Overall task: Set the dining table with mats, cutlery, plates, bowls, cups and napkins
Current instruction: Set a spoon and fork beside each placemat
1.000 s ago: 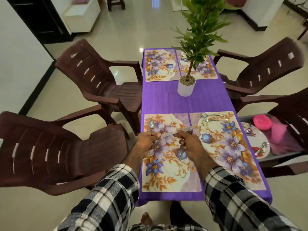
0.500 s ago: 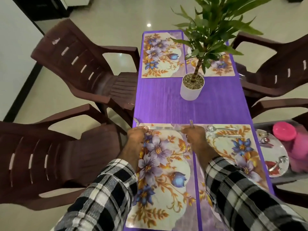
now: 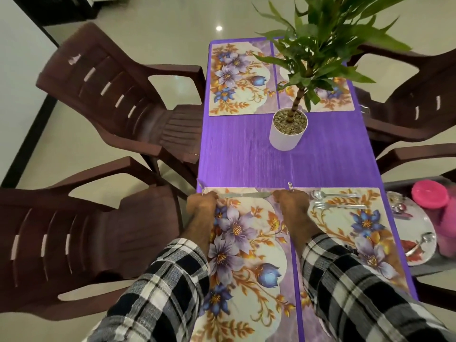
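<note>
Purple worktop (image 3: 246, 154), four floral mats, potted plant (image 3: 288, 129) mid-way, brown chairs (image 3: 103, 99) around, glossy pale floor. Left hand (image 3: 201, 202) curled on spoon (image 3: 200, 185), right hand (image 3: 291, 201) gripping fork (image 3: 290, 186); knife (image 3: 244, 195) between, along near-left mat (image 3: 246, 255) far edge.

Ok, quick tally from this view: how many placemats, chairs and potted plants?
Placemats: 4 (near left, near right, far left, far right)
Chairs: 4 (two on the left, two on the right)
Potted plants: 1
Total: 9
</note>
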Demonstrator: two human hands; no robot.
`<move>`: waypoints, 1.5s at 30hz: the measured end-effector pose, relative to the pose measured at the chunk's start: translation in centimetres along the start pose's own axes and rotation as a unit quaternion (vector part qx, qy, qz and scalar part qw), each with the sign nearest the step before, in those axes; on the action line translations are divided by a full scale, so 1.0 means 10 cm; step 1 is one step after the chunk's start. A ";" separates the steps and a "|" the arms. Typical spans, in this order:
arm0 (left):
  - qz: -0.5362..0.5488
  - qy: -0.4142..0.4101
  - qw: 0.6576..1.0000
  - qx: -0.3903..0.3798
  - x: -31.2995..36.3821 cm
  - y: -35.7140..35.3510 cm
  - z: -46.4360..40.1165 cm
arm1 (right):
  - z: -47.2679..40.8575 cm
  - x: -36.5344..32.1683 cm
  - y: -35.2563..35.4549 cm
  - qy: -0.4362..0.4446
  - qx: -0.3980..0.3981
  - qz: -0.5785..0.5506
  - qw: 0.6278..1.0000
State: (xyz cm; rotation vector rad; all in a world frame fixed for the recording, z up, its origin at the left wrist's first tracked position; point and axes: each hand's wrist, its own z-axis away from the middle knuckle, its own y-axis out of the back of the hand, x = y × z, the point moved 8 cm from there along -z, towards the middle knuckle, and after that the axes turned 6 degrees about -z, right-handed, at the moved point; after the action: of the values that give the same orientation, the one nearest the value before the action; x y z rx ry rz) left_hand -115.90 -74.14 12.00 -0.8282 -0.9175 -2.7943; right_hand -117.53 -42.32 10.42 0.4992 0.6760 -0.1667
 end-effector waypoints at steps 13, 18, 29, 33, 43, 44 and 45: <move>-0.361 -0.516 0.762 -0.151 -0.23 0.07 1.00 | 1.16 0.08 -0.26 0.185 -0.212 0.088 0.955; -0.341 -0.555 0.738 -0.177 -0.64 0.25 1.36 | 1.55 0.54 0.19 0.195 -0.148 0.077 0.967; -0.435 -0.552 0.693 -0.164 -2.04 0.18 1.74 | 2.00 2.13 0.80 0.119 -0.154 0.182 0.964; -0.421 -0.501 0.737 -0.171 -2.27 0.18 1.67 | 2.02 2.29 0.82 0.118 -0.183 0.203 0.955; -0.467 -0.455 0.745 -0.138 -2.46 0.21 1.74 | 1.99 2.49 0.78 0.121 -0.224 0.267 0.929; -0.468 -0.455 0.746 -0.134 -2.46 0.20 1.75 | 1.98 2.50 0.78 0.121 -0.227 0.272 0.927; -0.470 -0.453 0.746 -0.131 -2.46 0.20 1.76 | 1.96 2.50 0.79 0.122 -0.229 0.277 0.925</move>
State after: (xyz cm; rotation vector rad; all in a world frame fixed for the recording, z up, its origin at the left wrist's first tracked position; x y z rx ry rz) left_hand -86.25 -67.77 12.09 -2.5412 -1.3276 -3.2727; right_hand -84.88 -44.88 10.67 0.2429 0.7624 0.5864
